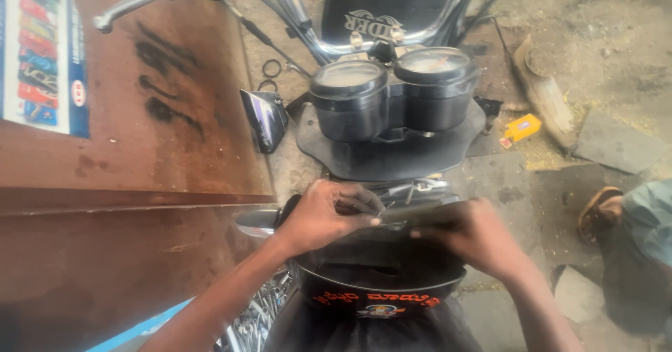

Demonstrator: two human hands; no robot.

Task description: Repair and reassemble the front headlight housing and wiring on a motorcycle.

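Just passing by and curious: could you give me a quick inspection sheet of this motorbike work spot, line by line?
Surface: dusty concrete floor, littered with debris; rusty brown metal panel on the left.
Job's things: motorcycle front end with twin round gauges on a black plate; a blurred flat part held just below them.
Clutter: small yellow box, black rubber rings, a loose dark glossy cover.
Hands: left hand and right hand both have a grip on the flat part over the black headlight shell.
Cables: black control cables run from the handlebar.
Surroundings: another person's sandalled foot at right; colourful poster at left.
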